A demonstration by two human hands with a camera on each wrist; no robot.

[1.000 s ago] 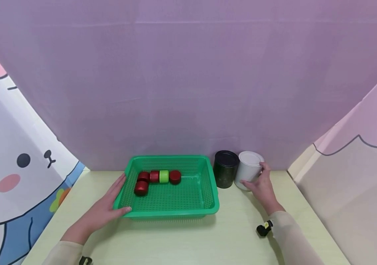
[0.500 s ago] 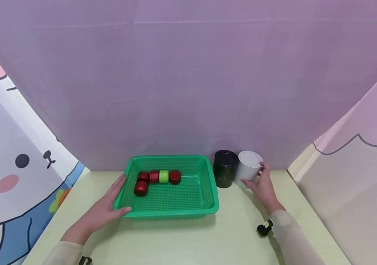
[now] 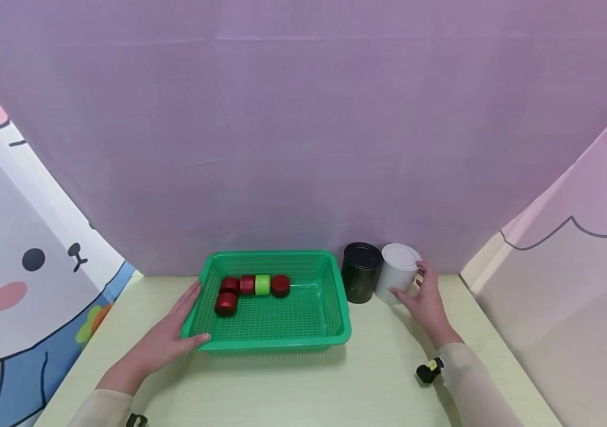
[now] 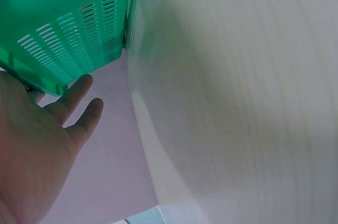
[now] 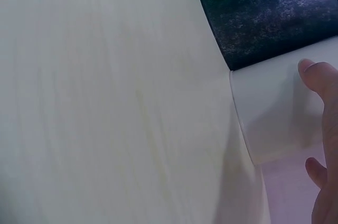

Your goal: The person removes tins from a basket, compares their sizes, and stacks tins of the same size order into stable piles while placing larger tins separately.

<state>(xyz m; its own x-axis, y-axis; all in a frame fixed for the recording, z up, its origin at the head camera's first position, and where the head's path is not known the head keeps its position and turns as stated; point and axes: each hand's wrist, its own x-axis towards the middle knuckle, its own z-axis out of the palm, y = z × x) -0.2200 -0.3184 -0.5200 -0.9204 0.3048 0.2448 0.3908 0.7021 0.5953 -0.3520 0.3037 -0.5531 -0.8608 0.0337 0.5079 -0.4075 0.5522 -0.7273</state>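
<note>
In the head view a green plastic basket (image 3: 273,344) stands on the table. Several dark red round pieces (image 3: 225,304) and one light green piece (image 3: 263,285) lie inside it. Along its left side my left hand (image 3: 161,341) rests with long, straight fingers, the thumb at the front left corner. The left wrist view shows two fingertips (image 4: 84,84) by the perforated wall. A white lidded can (image 3: 399,270) stands upright right of a black lidded can (image 3: 361,276). My right hand (image 3: 427,305) holds the white can from its right, thumb on the front; the far fingers are partly hidden.
A lilac backdrop (image 3: 303,148) rises right behind the basket and cans. Printed cartoon panels flank the pale wooden table (image 3: 303,391) on the left and right. The black can stands between the basket and the white can, close to both.
Both hands keep their places on the basket and the white can. The whole head view has shifted very slightly left; nothing else visibly moves.
</note>
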